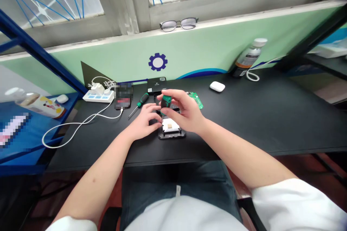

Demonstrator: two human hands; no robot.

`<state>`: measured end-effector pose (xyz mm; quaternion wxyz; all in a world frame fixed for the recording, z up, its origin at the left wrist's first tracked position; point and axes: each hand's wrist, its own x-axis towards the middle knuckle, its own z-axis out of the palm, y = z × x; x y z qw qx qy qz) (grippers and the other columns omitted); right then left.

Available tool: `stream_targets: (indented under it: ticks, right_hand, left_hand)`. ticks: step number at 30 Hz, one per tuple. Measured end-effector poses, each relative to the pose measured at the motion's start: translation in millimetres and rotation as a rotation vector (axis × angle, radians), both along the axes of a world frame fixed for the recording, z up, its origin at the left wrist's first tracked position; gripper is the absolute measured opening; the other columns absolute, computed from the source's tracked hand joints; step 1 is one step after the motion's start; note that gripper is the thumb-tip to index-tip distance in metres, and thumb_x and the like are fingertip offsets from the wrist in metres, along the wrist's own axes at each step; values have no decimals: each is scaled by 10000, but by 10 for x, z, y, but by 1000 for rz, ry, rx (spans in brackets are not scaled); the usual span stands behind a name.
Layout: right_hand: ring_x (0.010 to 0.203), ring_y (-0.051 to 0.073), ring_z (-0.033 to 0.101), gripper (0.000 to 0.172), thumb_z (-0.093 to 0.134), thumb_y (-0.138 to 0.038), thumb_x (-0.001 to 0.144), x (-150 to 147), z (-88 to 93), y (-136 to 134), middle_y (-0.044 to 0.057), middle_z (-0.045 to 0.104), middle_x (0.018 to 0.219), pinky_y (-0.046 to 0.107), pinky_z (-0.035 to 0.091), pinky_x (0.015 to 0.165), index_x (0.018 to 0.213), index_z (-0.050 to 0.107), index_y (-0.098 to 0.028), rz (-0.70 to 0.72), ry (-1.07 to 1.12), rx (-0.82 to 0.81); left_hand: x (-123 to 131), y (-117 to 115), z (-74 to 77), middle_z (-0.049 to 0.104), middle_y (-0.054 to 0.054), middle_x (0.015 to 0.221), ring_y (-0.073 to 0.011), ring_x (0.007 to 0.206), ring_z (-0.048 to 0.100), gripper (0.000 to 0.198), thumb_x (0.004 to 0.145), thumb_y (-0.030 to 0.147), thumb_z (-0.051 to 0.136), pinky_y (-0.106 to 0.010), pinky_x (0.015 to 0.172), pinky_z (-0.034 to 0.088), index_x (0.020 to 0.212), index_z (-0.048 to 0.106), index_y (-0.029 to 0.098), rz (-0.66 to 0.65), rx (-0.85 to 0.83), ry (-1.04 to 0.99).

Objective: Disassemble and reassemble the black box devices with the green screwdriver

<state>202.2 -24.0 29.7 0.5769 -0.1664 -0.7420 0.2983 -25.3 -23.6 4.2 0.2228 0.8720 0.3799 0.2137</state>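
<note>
A small black device [171, 132] with a white plate inside lies open on the black table [271, 115] in front of me. My right hand [184, 110] is closed round the green and black handle of a screwdriver [165, 102], held upright over the device. My left hand [143, 121] rests on the device's left edge, fingers curled against it.
A second green-handled screwdriver [139, 104] lies left of the hands. A green circuit board [197, 99], a black box [156, 85], a phone [123, 97], a white power strip [98, 95] with cable, a white earbud case [217, 86], a bottle [248, 57] and glasses [179, 24] are around.
</note>
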Motion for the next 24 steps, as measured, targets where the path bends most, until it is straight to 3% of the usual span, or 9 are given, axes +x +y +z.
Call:
stream_targets:
  ticks: [5, 8, 13, 17, 21, 24]
  right_hand:
    - [1170, 239, 763, 427, 743, -382, 997, 110, 46, 107, 96, 728, 1276, 382, 673, 898, 1392, 599, -307, -212, 129, -61]
    - [1118, 241, 774, 400, 764, -406, 975, 254, 93, 190, 77, 745, 1201, 376, 673, 856, 1341, 640, -304, -279, 84, -55]
    - [1002, 212, 788, 364, 785, -367, 952, 479, 90, 223, 53, 787, 1132, 370, 663, 856, 1296, 689, -298, -320, -69, 1]
    - [965, 202, 796, 386, 801, -379, 935, 477, -35, 234, 58, 795, 1109, 343, 665, 804, 1290, 688, -279, -321, -25, -28]
    - [943, 209, 801, 435, 803, -418, 924, 405, -134, 262, 70, 796, 1080, 329, 671, 738, 1308, 683, -252, -331, -1, -68]
    - [927, 205, 804, 408, 791, -374, 935, 380, -148, 242, 70, 799, 1081, 317, 670, 722, 1309, 689, -247, -327, -24, -14]
  left_hand:
    - [-154, 201, -117, 702, -99, 1317, -339, 1332, 491, 118, 998, 276, 649, -622, 1175, 426, 970, 759, 243, 385, 239, 59]
    - [-200, 288, -187, 705, -128, 1279, -373, 1287, 496, 151, 1003, 281, 638, -630, 1068, 463, 959, 776, 240, 513, 304, 129]
    - [-181, 331, -248, 691, -148, 1304, -393, 1285, 488, 196, 1006, 257, 610, -615, 993, 480, 980, 804, 240, 498, 306, 216]
    - [-185, 344, -251, 680, -151, 1333, -408, 1321, 472, 235, 1019, 256, 588, -633, 1015, 465, 1038, 822, 256, 495, 273, 225]
    - [-172, 289, -221, 627, -158, 1450, -395, 1357, 459, 399, 1041, 187, 471, -646, 1082, 442, 1297, 770, 255, 508, 285, 159]
    - [-75, 141, -175, 622, -134, 1462, -348, 1387, 463, 414, 1053, 226, 485, -617, 1187, 407, 1401, 705, 270, 401, 348, 48]
